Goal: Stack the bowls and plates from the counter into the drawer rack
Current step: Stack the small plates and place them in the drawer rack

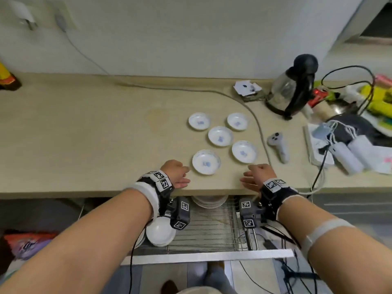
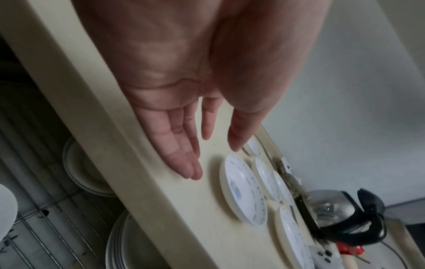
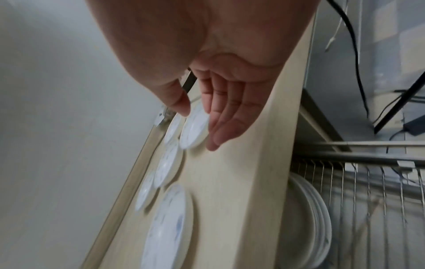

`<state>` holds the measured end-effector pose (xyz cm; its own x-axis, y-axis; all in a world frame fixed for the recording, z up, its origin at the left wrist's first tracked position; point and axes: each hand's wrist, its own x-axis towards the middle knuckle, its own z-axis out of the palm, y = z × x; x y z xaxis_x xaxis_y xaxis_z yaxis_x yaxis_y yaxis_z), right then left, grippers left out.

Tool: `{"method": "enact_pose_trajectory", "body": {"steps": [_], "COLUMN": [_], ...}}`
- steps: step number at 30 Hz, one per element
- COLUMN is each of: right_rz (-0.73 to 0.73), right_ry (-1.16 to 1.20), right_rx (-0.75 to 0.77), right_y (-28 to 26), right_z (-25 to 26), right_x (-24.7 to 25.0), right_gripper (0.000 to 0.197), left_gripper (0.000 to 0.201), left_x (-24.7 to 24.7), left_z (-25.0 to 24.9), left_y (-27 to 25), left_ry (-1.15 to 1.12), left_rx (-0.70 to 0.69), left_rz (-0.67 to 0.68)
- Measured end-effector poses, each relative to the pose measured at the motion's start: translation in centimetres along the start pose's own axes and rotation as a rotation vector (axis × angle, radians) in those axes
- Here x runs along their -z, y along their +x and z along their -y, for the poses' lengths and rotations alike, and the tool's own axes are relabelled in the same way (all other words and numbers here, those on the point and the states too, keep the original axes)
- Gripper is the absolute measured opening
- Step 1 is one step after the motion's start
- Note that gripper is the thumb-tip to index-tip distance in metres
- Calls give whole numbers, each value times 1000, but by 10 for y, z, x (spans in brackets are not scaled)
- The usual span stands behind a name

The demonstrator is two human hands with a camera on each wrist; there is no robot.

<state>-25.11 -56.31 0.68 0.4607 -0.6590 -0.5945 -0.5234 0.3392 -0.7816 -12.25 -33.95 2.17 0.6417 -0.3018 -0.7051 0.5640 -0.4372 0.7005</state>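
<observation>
Several small white dishes with blue marks lie spread on the beige counter (image 1: pixel 84 132). The nearest dish (image 1: pixel 206 162) sits between my hands; another dish (image 1: pixel 244 151) lies just beyond the right hand. My left hand (image 1: pixel 180 174) hovers at the counter's front edge, fingers straight, holding nothing, just left of the nearest dish (image 2: pixel 241 189). My right hand (image 1: pixel 252 175) is likewise open and empty, its fingers close to a dish (image 3: pixel 195 129). Below the counter the wire drawer rack (image 1: pixel 207 230) is pulled out, with a plate stack (image 1: pixel 209 201) at its back and white bowls (image 1: pixel 160 232) at its left.
A glass kettle (image 1: pixel 290 94) with a black handle stands at the back right. A grey controller (image 1: pixel 279 146) and a grey cable (image 1: pixel 257 128) lie right of the dishes. Chargers, cables and clutter fill the far right (image 1: pixel 347 153). The drawer's front rail (image 1: pixel 212 256) projects toward me.
</observation>
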Motion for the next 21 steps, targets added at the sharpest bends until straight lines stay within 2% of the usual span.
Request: {"method": "enact_pose_trajectory", "body": {"steps": [1,3,5,9,12,14,18,21], "right_rz": [-17,-11,8,5,-61,-80,-26,-44], "right_ry": [6,1,-16,-38,-133,-134,-34,-55], "right_rx": [-4,-23,-41,-33,35,97,137,179], "right_y": [10,26,41,69,82,88,110,129], "right_z": [3,10,16,23,25,32,65,93], "right_x": [7,16,17,17,18,21,25,21], "right_gripper": [30,24,17,19,15,11,14,12], "left_gripper": [41,52,47,32,21,19,23,16], "left_x": [-9,-25,-37,-52,-54,-53,-45,-41], "left_z": [-1,-3,-7,-17,-27,-36,-72,-109], "left_y": [7,19,28,38,37,36,43,60], "left_ry": [7,12,-9,-9,55,10,-149,-208], "left_rx": [-5,-10,-6,15,15,4,-105,-179], "left_rz": [-6,-22,-53,-106,-145,-153,-157,-215]}}
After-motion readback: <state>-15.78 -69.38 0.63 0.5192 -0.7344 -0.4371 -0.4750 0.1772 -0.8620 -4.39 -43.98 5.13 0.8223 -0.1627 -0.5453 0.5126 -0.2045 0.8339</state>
